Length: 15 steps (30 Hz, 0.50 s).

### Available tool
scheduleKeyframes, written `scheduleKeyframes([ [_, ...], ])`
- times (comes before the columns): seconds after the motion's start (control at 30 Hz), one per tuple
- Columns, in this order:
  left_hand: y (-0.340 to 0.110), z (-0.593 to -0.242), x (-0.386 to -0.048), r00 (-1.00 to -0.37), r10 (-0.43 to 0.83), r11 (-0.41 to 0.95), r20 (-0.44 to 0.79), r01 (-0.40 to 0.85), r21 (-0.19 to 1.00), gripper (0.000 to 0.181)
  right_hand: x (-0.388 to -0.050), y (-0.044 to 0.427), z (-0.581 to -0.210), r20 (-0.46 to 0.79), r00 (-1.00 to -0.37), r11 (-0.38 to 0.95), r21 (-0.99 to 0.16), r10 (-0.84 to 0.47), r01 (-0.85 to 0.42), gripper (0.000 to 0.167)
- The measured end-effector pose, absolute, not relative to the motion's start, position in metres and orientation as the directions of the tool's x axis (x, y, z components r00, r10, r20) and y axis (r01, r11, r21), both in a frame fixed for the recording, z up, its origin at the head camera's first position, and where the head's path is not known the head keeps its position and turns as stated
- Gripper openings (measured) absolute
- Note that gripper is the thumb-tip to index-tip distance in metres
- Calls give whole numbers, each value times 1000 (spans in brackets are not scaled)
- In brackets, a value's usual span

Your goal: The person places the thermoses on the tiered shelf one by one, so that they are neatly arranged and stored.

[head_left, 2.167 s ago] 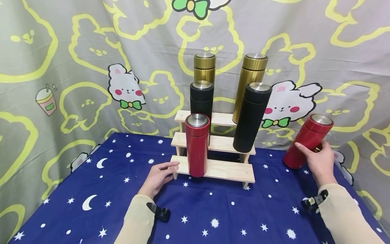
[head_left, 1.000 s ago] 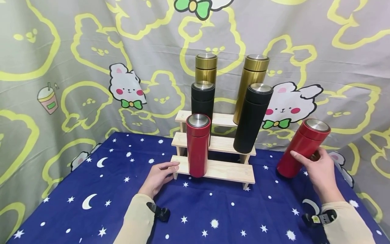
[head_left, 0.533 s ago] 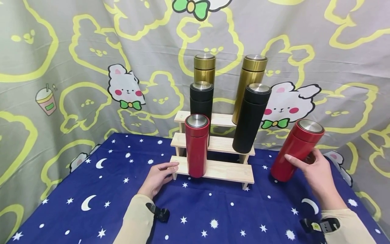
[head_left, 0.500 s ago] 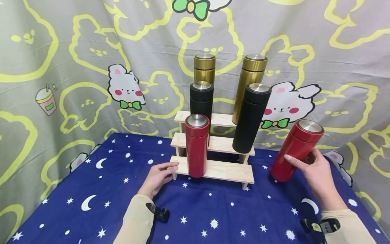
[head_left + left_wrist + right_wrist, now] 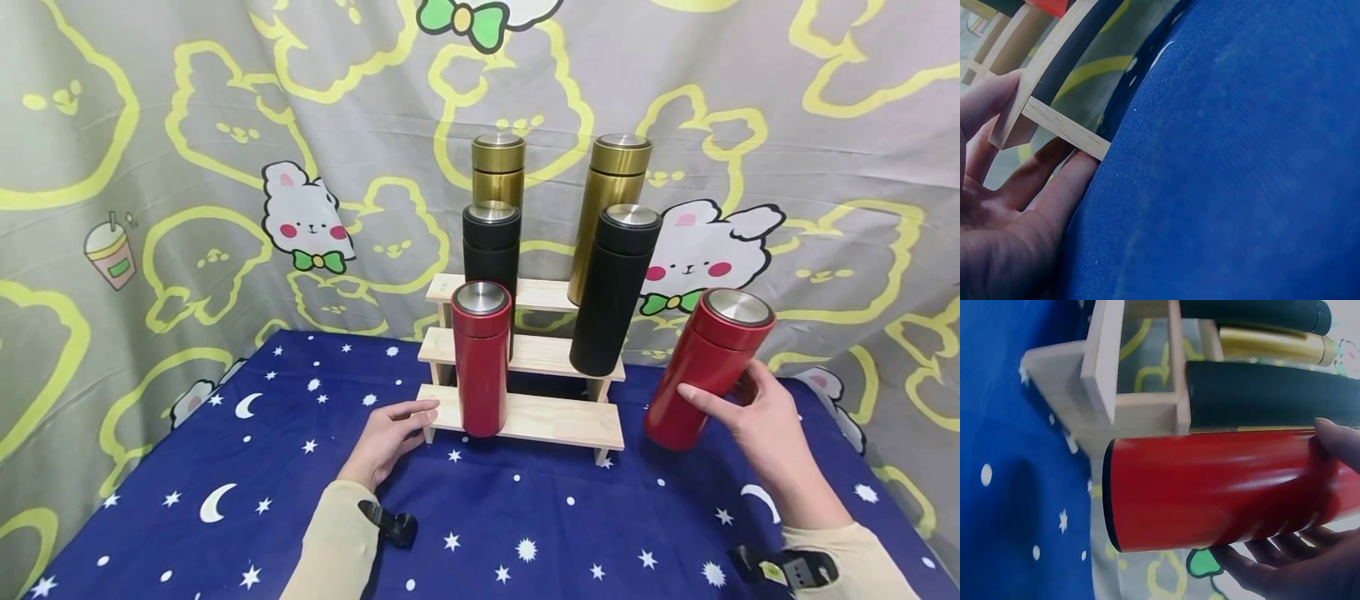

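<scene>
My right hand (image 5: 765,425) grips a red thermos flask (image 5: 701,375) with a steel lid top. The flask tilts, its lid to the right, just right of a three-step wooden stand (image 5: 562,419). In the right wrist view, thumb and fingers wrap the red flask (image 5: 1210,494), its base apart from the stand. My left hand (image 5: 386,440) holds the left end of the lowest step. The left wrist view shows fingers against the board and its leg (image 5: 1066,128). Another red flask (image 5: 482,367) stands on that lowest step, at its left.
Two black flasks (image 5: 615,292) stand on the middle step and two gold flasks (image 5: 611,200) on the top one. A blue star-and-moon cloth (image 5: 525,517) covers the table. A grey cartoon-print curtain (image 5: 375,108) hangs behind and at both sides.
My right hand has carried the red flask leftward, closer to the stand, and now holds it above the cloth. My left hand and the other flasks have stayed where they were.
</scene>
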State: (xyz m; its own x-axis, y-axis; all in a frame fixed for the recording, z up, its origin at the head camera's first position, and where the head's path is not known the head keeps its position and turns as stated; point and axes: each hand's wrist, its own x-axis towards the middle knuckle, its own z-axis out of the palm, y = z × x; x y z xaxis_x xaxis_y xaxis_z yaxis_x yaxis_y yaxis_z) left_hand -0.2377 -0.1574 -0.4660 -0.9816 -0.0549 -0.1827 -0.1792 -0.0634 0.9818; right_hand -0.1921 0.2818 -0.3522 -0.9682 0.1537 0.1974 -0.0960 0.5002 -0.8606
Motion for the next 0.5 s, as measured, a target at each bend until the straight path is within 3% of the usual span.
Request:
scheduleKeyframes([
  [0.5, -157, -466, -237, -981, -55, -66, -186, -182, 981, 33, -177, 252, -342, 268, -958, 472, -861, 104, -190, 68],
])
